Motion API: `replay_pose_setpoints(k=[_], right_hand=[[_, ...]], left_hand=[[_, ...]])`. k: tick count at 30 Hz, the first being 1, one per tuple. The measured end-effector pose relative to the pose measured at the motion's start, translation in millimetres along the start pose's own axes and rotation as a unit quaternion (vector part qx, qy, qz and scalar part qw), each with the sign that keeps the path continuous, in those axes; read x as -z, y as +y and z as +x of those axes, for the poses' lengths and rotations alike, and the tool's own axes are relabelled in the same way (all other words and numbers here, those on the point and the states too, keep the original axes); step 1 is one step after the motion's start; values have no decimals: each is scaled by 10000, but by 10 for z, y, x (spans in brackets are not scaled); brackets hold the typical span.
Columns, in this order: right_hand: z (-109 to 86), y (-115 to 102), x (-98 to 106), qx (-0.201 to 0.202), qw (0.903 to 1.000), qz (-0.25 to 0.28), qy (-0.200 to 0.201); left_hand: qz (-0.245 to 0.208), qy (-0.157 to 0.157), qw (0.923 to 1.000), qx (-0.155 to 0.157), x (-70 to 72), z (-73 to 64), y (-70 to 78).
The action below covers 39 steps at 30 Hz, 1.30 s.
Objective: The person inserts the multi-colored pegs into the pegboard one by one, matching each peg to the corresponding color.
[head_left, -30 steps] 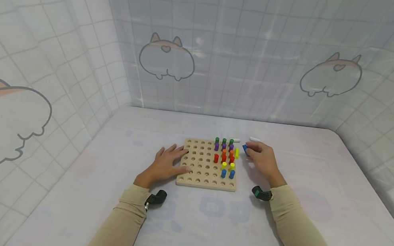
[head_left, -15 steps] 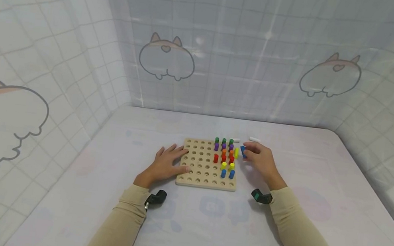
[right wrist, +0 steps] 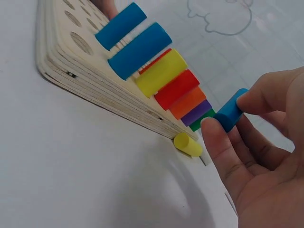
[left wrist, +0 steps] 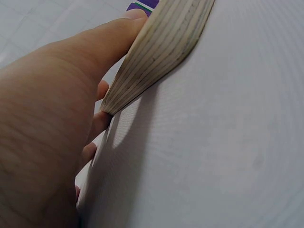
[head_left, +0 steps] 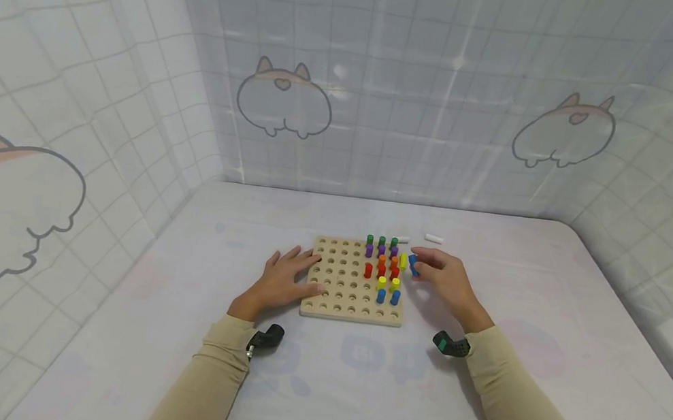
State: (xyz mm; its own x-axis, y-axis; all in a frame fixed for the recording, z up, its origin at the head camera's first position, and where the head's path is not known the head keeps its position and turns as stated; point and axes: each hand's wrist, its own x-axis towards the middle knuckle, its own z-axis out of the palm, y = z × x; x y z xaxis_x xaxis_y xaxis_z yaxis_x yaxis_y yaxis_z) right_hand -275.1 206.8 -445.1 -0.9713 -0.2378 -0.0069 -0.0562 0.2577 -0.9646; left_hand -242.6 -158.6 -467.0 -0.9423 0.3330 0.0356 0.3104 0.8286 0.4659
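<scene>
A wooden pegboard (head_left: 341, 279) lies on the table, its right columns holding green, purple, orange, red, yellow and blue pegs. My left hand (head_left: 282, 281) rests at the board's left edge with fingers spread, and its thumb (left wrist: 104, 45) lies over the rim in the left wrist view. Just right of the board, my right hand (head_left: 448, 276) pinches a blue peg (right wrist: 231, 109) between thumb and fingers, held above the table and tilted. Two blue pegs (right wrist: 140, 50) stand in the board's near right part.
A loose yellow peg (right wrist: 188, 145) lies against the board's right side. Behind it, one white peg (head_left: 434, 239) lies on the table, and another white peg (head_left: 403, 239) sits by the far right corner. Patterned curtain walls (head_left: 396, 107) surround the table.
My right hand has shifted slightly left and nearer to me, bringing the blue peg closer to the board. The peg stands more upright than before. My left hand stays in place.
</scene>
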Motion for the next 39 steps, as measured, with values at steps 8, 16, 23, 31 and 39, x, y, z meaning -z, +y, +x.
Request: replay_pose_setpoints(k=[8, 16, 23, 31, 39], right_hand=[[-59, -15, -67, 219, 9991, 368, -25], [-92, -32, -133, 397, 9965, 738, -48], [-136, -78, -181, 501, 9947, 886, -121], [-176, -148, -227, 710, 9931, 904, -233], [-205, -192, -292, 858, 9928, 717, -423]], left_hand=[[8, -50, 10000, -9, 0, -9, -14], [-29, -12, 10000, -36, 15, -12, -7], [-50, -24, 10000, -54, 8, -20, -8], [-30, -17, 10000, -44, 20, -26, -15], [-51, -32, 10000, -27, 19, -22, -35]])
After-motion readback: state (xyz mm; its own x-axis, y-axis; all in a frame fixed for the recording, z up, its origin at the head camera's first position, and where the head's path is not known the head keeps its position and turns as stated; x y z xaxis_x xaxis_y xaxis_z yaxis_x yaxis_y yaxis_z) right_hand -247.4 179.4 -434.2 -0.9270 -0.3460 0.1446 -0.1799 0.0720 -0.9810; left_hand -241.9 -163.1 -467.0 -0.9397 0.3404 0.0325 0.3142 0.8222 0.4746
